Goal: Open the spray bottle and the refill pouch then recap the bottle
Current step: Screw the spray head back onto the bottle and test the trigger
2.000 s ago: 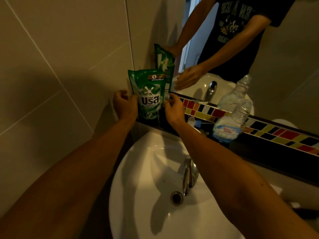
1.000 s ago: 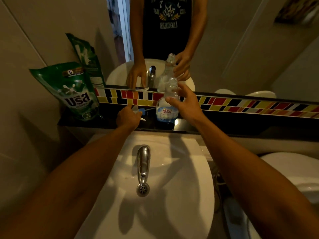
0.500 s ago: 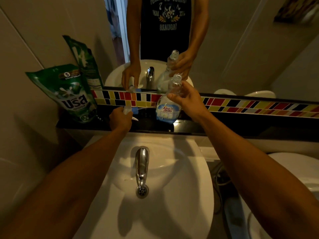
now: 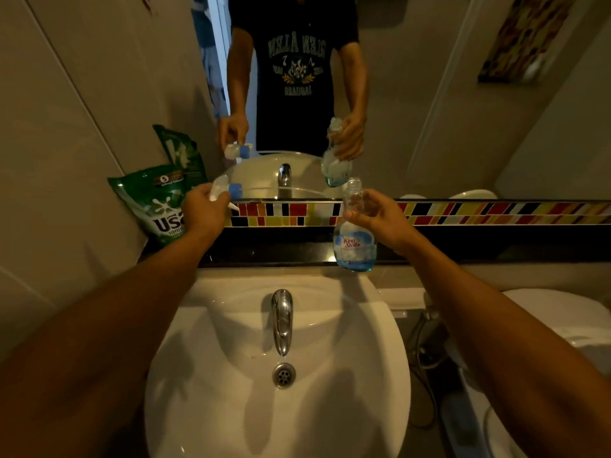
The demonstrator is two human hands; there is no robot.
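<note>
My right hand (image 4: 380, 216) grips the neck of a clear spray bottle (image 4: 353, 246) with a little blue liquid at the bottom. It is lifted just above the black ledge (image 4: 281, 249) and its mouth is uncovered. My left hand (image 4: 203, 214) holds the white and blue spray head (image 4: 226, 191) up in the air, left of the bottle. A green refill pouch (image 4: 153, 201) leans against the left wall on the ledge, behind my left hand.
A white sink (image 4: 277, 375) with a chrome tap (image 4: 282, 320) lies below the ledge. A mirror (image 4: 413, 94) above a strip of coloured tiles (image 4: 463, 213) reflects a person and both hands. A white toilet (image 4: 555, 322) stands at the right.
My left hand picked the spray head off the ledge and raised it. My right hand lifted the bottle slightly. Earlier both hands let go of the pouch.
</note>
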